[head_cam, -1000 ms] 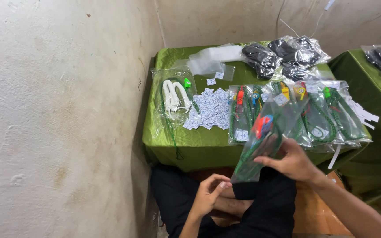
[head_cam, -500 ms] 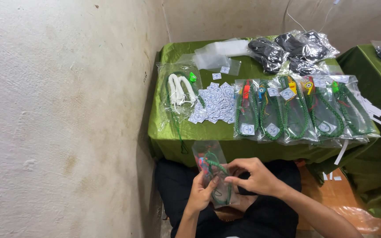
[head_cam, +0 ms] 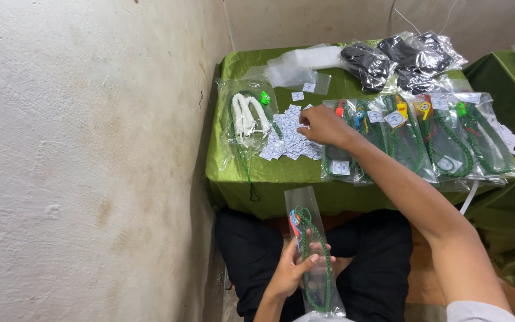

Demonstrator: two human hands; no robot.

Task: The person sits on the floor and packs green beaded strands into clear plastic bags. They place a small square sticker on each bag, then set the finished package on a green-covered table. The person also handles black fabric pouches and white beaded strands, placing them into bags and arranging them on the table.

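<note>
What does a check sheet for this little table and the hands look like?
Surface: green cloth table, crowded.
Job's things: clear bag with a green bead string over the lap; pile of small white stickers.
Clutter: row of packed bags, white cords in a bag, black bagged items.
Hands: left hand holds the bag; right hand touches the stickers.
Cables: nothing seen.
Surroundings: rough pale wall on the left.

Black trousers (head_cam: 382,262), white short sleeve (head_cam: 478,311) (right arm only), bare forearms.
</note>
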